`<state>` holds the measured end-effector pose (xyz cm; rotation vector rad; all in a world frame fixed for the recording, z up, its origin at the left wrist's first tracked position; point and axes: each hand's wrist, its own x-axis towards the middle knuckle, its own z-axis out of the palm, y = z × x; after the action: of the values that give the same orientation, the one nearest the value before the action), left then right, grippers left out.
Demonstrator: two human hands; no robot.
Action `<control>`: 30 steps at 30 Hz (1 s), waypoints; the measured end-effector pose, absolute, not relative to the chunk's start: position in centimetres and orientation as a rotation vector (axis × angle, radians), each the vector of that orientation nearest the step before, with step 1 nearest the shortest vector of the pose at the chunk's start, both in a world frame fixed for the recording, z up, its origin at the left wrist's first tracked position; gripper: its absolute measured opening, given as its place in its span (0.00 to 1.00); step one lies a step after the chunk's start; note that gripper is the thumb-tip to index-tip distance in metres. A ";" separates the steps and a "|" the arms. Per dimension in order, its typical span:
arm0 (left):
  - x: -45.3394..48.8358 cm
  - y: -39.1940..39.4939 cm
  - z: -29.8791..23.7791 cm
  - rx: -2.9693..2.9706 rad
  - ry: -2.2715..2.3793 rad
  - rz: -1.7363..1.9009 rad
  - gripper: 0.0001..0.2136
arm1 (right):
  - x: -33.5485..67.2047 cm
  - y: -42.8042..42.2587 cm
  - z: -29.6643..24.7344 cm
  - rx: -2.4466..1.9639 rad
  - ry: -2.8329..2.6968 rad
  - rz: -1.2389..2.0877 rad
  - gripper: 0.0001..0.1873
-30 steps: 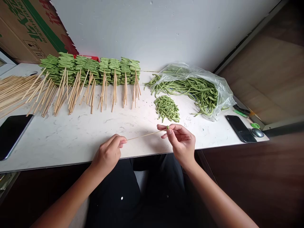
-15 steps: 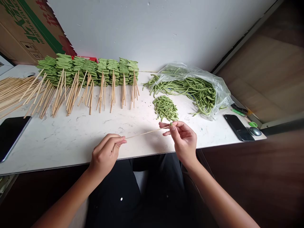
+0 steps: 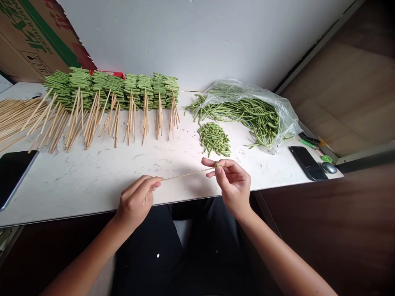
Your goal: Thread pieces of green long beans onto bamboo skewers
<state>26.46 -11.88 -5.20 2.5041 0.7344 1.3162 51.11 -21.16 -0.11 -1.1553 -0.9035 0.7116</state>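
My left hand (image 3: 137,200) pinches the near end of a thin bamboo skewer (image 3: 185,174) above the front edge of the white table (image 3: 92,181). My right hand (image 3: 232,181) pinches a short green bean piece (image 3: 217,164) at the skewer's far tip. Just beyond my right hand lies a small pile of cut bean pieces (image 3: 214,139). Behind that, an open plastic bag (image 3: 277,107) holds long green beans (image 3: 247,113). A row of finished bean skewers (image 3: 114,88) lines the back of the table.
Loose bare skewers (image 3: 15,117) lie at the far left. A dark tablet (image 3: 14,170) sits at the left front edge. A black phone (image 3: 307,163), a computer mouse (image 3: 328,167) and a green tool are at the right end. A cardboard box (image 3: 33,33) leans at the back left.
Both hands keep their grip on the skewer and the bean piece. My right hand has drifted slightly left and down; the view shifted a little.
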 end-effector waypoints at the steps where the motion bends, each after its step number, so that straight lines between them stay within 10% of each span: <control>1: 26.4 -11.9 -5.1 2.500 0.735 1.306 0.19 | 50.9 -21.2 -0.1 -1.152 -0.904 0.710 0.08; 30: 26.6 -12.6 -3.6 2.643 0.690 1.254 0.19 | 49.5 -21.4 0.2 -1.128 -0.933 0.726 0.07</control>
<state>26.63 -12.60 -3.62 2.6431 0.6899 1.2544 49.45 -21.38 0.22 -1.1276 -0.9334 0.7259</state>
